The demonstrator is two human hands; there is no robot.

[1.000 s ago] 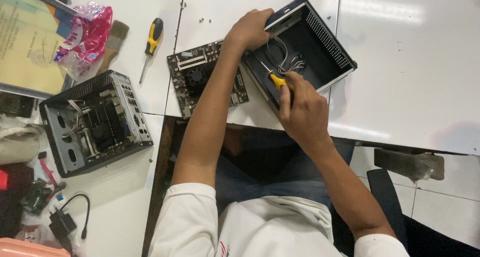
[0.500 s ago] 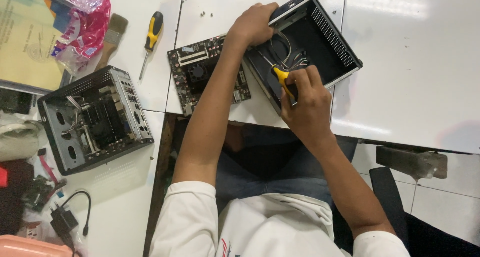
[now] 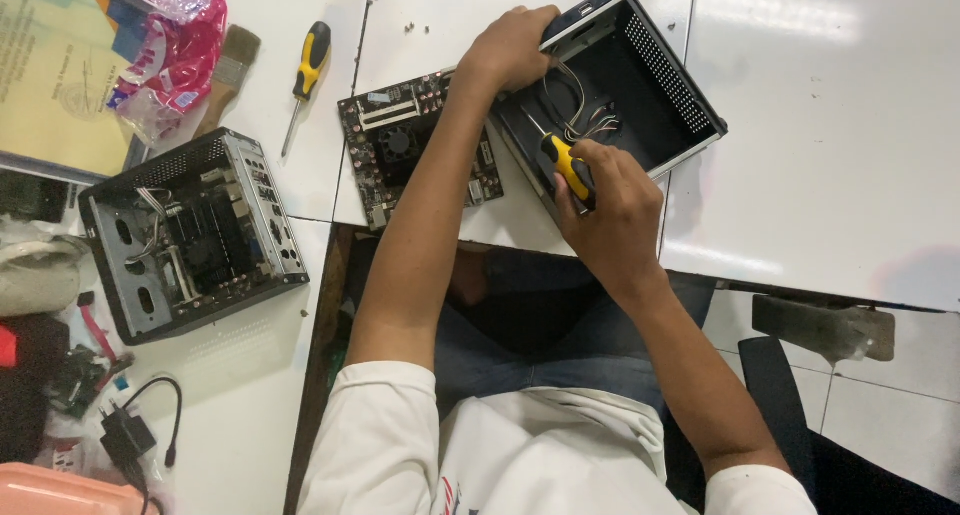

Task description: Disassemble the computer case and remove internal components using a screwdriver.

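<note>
An open black computer case [image 3: 655, 80] with loose wires inside lies on the white table [image 3: 830, 155]. My left hand [image 3: 508, 50] grips the case's near-left corner. My right hand [image 3: 612, 207] holds a yellow-and-black screwdriver [image 3: 562, 161], its shaft pointing into the case at the near wall. A bare circuit board [image 3: 410, 145] with a small fan lies flat just left of the case, under my left forearm.
A second small computer case [image 3: 190, 230], full of parts, stands at the left. Another yellow-and-black screwdriver [image 3: 305, 75], a paint brush [image 3: 228, 75], a pink plastic bag [image 3: 175, 55] and papers [image 3: 50, 75] lie at the far left. A power adapter [image 3: 125, 440] sits bottom left.
The view has shifted a little. My right hand has moved the screwdriver slightly further into the case's near wall; my left hand keeps its grip on the corner.
</note>
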